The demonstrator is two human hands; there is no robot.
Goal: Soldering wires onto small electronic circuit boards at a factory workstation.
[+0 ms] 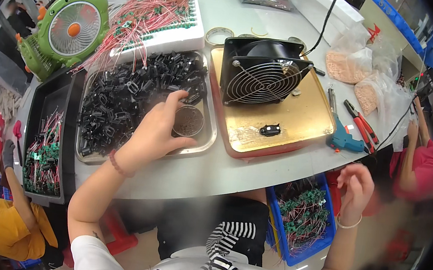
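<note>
My left hand (156,128) reaches over the right side of a metal tray (208,142) heaped with small black plastic parts (137,82). Its thumb and forefinger are spread, and the fingertips are beside the black parts at the heap's right edge. Between thumb and forefinger shows a small round dish (189,120) with a dark, speckled bottom. My right hand (356,189) hangs in the air off the table's front edge, its fingers loosely bent and apart, with nothing in them. One black part (270,129) lies on the gold-coloured tray (242,143).
A black cooling fan (265,74) stands on the gold tray. To its right lie a teal glue gun (345,139), red-handled pliers (364,132) and bags of beige pellets (348,64). Wired boards fill a white foam tray (184,37) and a blue bin (330,236). A green fan (75,25) stands left.
</note>
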